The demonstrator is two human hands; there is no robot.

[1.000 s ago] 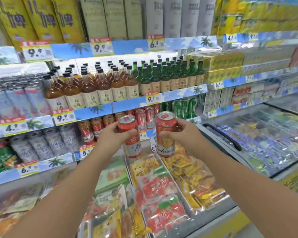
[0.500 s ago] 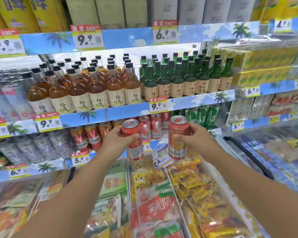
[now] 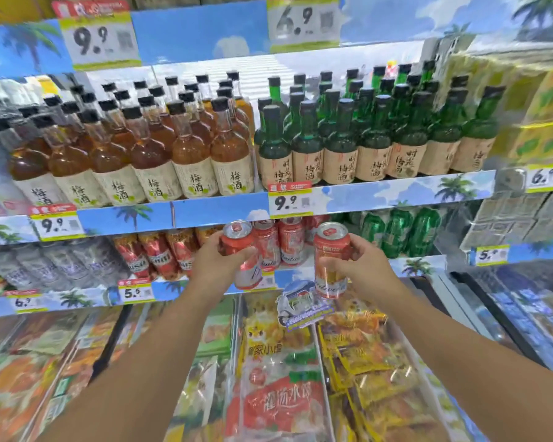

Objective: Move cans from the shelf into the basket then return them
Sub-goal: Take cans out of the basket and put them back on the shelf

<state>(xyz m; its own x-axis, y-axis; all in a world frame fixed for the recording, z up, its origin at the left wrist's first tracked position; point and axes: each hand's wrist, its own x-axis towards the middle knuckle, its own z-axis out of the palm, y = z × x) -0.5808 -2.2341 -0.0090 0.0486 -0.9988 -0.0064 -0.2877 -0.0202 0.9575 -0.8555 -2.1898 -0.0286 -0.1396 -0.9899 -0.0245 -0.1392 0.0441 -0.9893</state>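
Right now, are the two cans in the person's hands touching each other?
Apart. The head view shows the left can and the right can with shelf cans plainly visible in the gap between them.

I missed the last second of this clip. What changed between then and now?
Both hands moved forward, carrying the left can and right can up to the shelf row of red cans. Left hand and right hand still grip theirs; nothing released.
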